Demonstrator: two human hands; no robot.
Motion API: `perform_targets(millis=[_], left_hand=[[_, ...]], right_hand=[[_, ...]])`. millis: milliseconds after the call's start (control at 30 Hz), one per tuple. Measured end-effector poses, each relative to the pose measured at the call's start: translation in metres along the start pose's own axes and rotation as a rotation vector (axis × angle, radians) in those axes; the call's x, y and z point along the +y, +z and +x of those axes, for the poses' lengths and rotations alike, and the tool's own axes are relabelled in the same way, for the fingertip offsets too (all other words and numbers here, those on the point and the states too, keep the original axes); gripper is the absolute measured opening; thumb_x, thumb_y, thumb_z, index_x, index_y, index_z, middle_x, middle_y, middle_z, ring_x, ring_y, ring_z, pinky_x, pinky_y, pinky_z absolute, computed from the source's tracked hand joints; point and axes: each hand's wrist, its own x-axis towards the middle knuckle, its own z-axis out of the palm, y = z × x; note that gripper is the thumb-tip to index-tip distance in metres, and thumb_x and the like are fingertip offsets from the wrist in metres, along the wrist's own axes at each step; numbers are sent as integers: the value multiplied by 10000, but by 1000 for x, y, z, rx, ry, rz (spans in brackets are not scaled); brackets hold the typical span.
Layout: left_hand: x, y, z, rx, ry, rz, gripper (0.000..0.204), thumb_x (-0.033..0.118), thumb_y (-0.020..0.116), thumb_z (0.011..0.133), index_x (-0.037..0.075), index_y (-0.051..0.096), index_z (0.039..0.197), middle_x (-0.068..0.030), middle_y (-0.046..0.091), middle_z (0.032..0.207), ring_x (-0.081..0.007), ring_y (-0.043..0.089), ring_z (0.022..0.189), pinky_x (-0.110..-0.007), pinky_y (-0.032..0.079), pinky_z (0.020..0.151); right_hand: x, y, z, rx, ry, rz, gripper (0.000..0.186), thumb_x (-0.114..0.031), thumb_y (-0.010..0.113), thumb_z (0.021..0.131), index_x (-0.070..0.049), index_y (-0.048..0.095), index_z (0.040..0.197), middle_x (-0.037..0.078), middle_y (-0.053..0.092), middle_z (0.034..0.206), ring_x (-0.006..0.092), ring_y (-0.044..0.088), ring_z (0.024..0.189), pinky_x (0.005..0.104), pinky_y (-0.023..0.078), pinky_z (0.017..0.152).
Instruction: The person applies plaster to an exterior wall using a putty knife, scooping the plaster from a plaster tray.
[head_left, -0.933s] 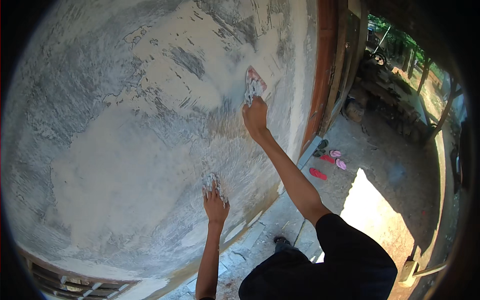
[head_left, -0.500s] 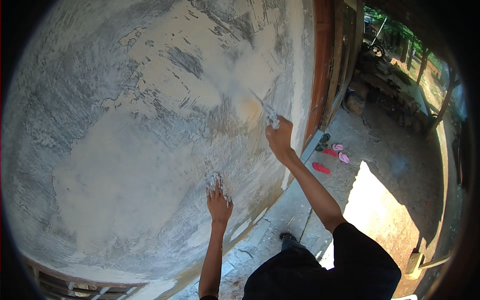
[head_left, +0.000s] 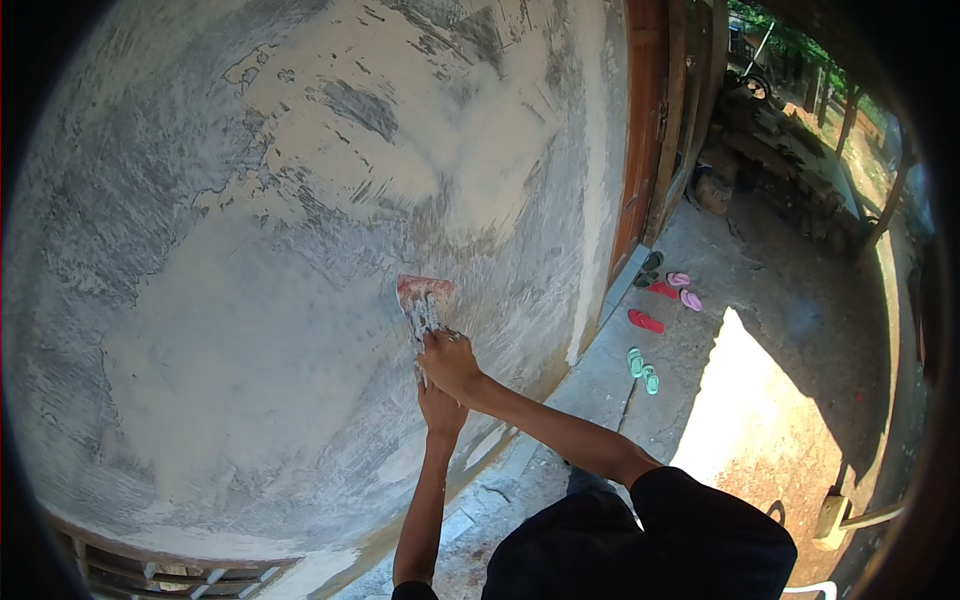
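Observation:
My right hand (head_left: 452, 366) is closed round a putty knife (head_left: 425, 296) with a wide, reddish blade. White paste coats the lower part of the tool, near my fingers. Directly under it is my left hand (head_left: 440, 412), raised in front of the wall; its fingers are mostly covered by the right hand, so what they hold is hidden. Both hands meet close to the grey wall (head_left: 250, 350), which carries smooth pale patches of filler and rough, streaked areas. Whether the blade touches the wall I cannot tell.
A brown wooden door (head_left: 645, 120) stands to the right of the wall. Several sandals lie on the floor, among them a red one (head_left: 646, 321) and a mint-green pair (head_left: 643, 370). A slatted opening (head_left: 160, 575) is at the lower left.
My right hand has come down and left from the upper wall to my left hand, and the putty knife now shows its reddish blade face. The mint-green sandals have come into sight.

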Motion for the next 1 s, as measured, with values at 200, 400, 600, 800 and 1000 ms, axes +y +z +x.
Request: perform_targets(millis=[200, 400, 600, 800, 1000], left_hand=[[2, -5, -12, 143, 68, 117, 667, 225, 627, 660, -57, 430, 1231, -151, 277, 1399, -305, 269, 1280, -419, 97, 1106], [3, -11, -14, 102, 81, 110, 652, 236, 619, 681, -56, 431, 1233, -149, 265, 1405, -306, 245, 1293, -418, 98, 1105], [2, -12, -21, -41, -197, -604, 606, 240, 604, 704, -50, 450, 1214, -151, 345, 1354, -299, 330, 1241, -434, 123, 1095], [-4, -9, -16, 77, 86, 95, 692, 224, 626, 674, -12, 391, 1280, -133, 245, 1418, -304, 313, 1258, -432, 128, 1095], [-5, -2, -13, 88, 75, 75, 694, 222, 624, 676, -13, 388, 1284, -135, 244, 1418, -318, 300, 1263, -430, 121, 1097]], right_hand=[[73, -108, 51, 369, 314, 343, 117, 7, 529, 661, 113, 508, 706, 225, 511, 643, 348, 511, 572, 394, 417, 564], [67, -69, 108, 405, 300, 189, 143, -68, 606, 651, 56, 542, 685, 212, 562, 651, 377, 564, 598, 425, 461, 577], [-38, -51, 15, 61, 61, 253, 163, -133, 613, 636, 7, 563, 702, 188, 578, 651, 341, 583, 579, 414, 485, 554], [127, -161, 122, 553, 454, 425, 145, -21, 505, 713, 87, 583, 772, 202, 569, 588, 243, 536, 478, 339, 424, 505], [183, -120, 184, 527, 412, 107, 169, -78, 585, 662, 89, 568, 681, 281, 575, 673, 411, 588, 649, 439, 481, 616]])
